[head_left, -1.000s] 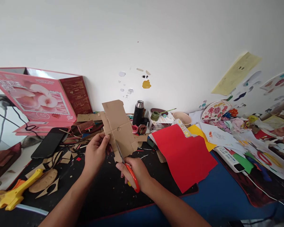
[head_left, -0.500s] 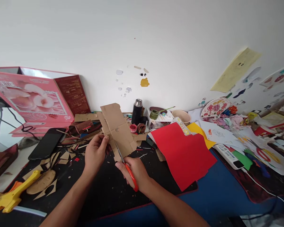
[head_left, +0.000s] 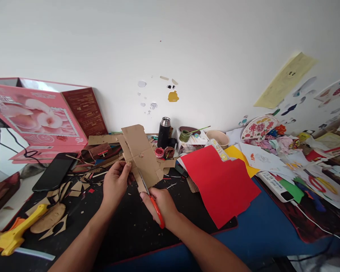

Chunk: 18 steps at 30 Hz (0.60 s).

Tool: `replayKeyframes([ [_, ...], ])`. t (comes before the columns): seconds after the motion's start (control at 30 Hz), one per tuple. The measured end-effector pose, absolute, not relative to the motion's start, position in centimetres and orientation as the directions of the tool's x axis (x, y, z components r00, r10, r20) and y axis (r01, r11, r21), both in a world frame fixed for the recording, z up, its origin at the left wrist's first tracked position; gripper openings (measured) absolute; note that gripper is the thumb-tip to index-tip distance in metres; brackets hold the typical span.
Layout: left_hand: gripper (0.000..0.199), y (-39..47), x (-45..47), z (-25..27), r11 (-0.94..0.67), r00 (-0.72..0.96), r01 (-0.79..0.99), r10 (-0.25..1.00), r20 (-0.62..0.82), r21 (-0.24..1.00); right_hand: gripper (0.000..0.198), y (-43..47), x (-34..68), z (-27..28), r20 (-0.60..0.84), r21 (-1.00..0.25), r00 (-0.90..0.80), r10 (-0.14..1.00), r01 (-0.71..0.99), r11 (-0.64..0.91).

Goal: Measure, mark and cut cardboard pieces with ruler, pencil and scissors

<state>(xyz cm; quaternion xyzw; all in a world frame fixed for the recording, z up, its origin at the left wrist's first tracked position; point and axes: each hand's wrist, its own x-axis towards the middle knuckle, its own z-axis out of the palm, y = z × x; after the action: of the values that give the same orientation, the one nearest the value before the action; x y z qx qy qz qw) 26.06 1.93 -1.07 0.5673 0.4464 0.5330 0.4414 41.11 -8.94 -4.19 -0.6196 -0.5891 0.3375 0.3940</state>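
Observation:
My left hand [head_left: 117, 182] pinches the left edge of a creased brown cardboard piece [head_left: 143, 151] between thumb and fingers, holding it up over the black mat. In my right hand [head_left: 163, 206] is a pair of scissors [head_left: 156, 207] with orange-red handles. Their blades lie at the cardboard's lower part, pointing up and to the left beside a narrow strip along its left side. The fingers of my right hand are wrapped round the handles and partly hidden.
Cardboard scraps, a black phone [head_left: 54, 172] and a yellow glue gun [head_left: 19, 228] lie on the left. Behind stand a black flask [head_left: 164, 133] and a small red paint jar [head_left: 159, 152]. Red sheets [head_left: 219, 189] and a white power strip [head_left: 274, 186] lie to the right.
The scissor blades look a little more closed at the cardboard. Both hands keep nearly the same place, and the view has shifted slightly.

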Motion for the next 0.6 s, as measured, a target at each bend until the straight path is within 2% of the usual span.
replayKeyframes([
  [0.37,0.030,2.3,25.9,-2.1,-0.191,0.013,0.054,0.982,0.191,0.980,0.043,-8.6,40.7,-4.7,0.061,-0.884,0.086,0.994,0.467,0.014],
  [0.6,0.028,2.3,26.1,-2.4,-0.176,0.014,0.008,0.984,0.176,0.984,0.037,-8.5,40.2,-5.4,0.084,-0.866,0.111,0.990,0.499,0.017],
])
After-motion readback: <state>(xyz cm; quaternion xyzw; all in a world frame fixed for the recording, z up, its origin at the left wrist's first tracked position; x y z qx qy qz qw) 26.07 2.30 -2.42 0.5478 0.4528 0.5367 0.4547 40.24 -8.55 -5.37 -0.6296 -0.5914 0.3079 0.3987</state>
